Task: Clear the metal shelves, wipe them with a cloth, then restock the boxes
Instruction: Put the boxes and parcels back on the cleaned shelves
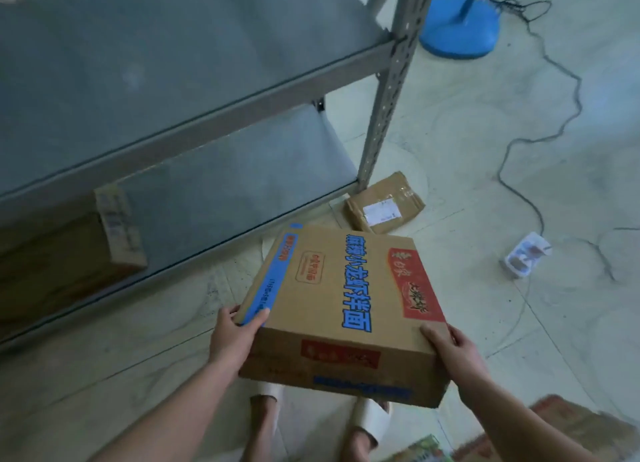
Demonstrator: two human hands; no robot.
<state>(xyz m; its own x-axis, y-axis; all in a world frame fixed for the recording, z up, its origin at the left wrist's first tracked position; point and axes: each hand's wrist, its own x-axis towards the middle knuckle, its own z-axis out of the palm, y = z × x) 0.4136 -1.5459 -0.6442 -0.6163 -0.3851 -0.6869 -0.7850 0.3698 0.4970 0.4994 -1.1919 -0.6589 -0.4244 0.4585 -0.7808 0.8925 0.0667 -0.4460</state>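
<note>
Left grip [239,326] and right grip [453,349] are wrapped round the near corners of the box [346,288]. Shelves [207,115] are seen behind, a carton [119,229] lodged on the lowest level. Box is held above the floor [485,149], just before the shelves. Parcel [384,203] is laid by the post [388,90].

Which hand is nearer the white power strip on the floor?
Right. The right hand holds the printed brown cardboard box at its right corner, toward the white power strip; the left hand holds its left edge, across the box from the strip.
</note>
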